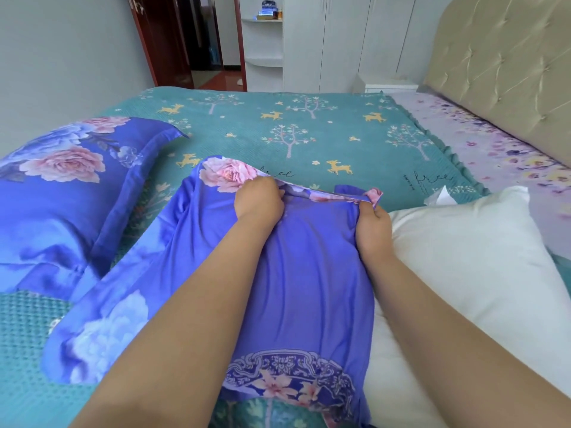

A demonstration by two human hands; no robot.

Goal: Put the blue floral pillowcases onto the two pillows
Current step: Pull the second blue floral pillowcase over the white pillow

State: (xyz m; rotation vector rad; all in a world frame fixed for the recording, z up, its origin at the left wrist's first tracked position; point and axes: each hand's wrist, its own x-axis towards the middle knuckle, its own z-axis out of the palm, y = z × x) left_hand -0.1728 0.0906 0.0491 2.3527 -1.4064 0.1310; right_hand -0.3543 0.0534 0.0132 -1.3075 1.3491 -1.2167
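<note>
Pillowcase (296,273), far hem pinched by left hand (258,200) and right hand (372,225): we should spread the opening wide before feeding in the bare pillow (469,261).

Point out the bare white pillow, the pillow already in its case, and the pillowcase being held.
bare white pillow (469,261), head view, upper face.
cased pillow (61,193), head view, top face.
held pillowcase (309,273), head view, plain blue middle.
</note>
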